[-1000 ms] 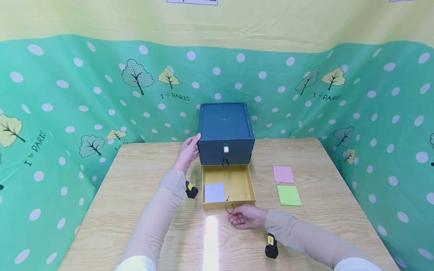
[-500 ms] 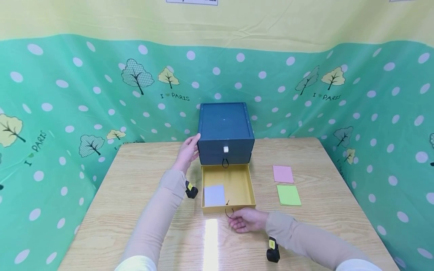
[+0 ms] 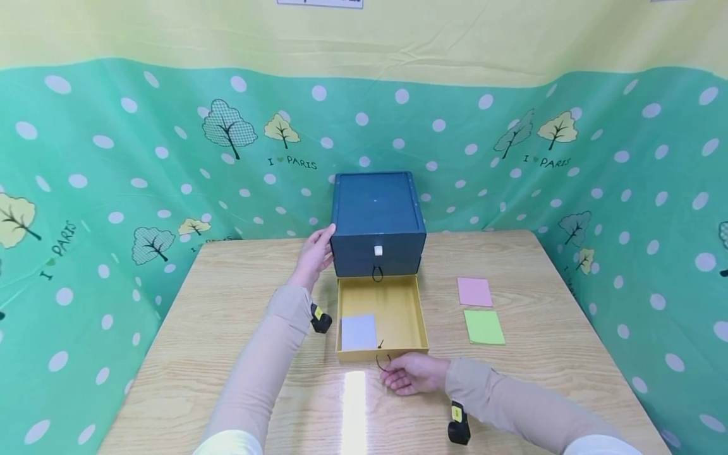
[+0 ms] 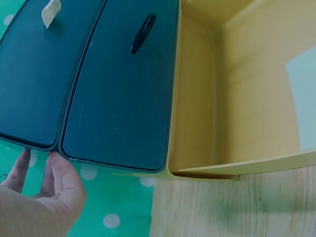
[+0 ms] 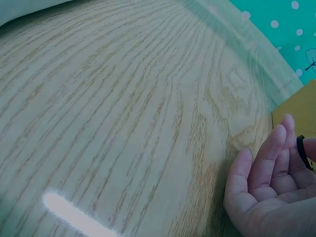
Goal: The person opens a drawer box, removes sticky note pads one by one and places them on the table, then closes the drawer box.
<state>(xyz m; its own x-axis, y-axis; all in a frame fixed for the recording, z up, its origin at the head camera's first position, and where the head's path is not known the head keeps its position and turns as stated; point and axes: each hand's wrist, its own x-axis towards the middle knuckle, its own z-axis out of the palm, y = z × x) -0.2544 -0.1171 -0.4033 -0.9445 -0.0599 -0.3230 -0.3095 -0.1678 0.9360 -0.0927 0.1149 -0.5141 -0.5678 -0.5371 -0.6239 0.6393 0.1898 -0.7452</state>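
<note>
A dark blue drawer cabinet (image 3: 378,208) stands at the back of the table, its yellow bottom drawer (image 3: 398,316) pulled out. My left hand (image 3: 314,258) touches the cabinet's left side; in the left wrist view its fingertips (image 4: 55,160) press the side wall. At the drawer's front, my right hand (image 3: 415,373) pinches the black cord loop (image 3: 383,364). The right wrist view shows this cord (image 5: 302,150) between thumb and fingers. Inside the drawer, at its front left, lies a pale lilac pad of sticky notes (image 3: 359,333).
A pink pad (image 3: 474,292) and a green pad (image 3: 485,327) of sticky notes lie on the wooden table (image 3: 239,328) right of the drawer. The upper drawers, one with a white tab (image 3: 378,251) and one with a black loop (image 3: 378,274), are closed. Polka-dot cloth surrounds the table.
The yellow drawer has slid a little further out towards me, drawn by my right hand on the cord, and the lilac pad came along. My left hand has stayed at the cabinet's side.
</note>
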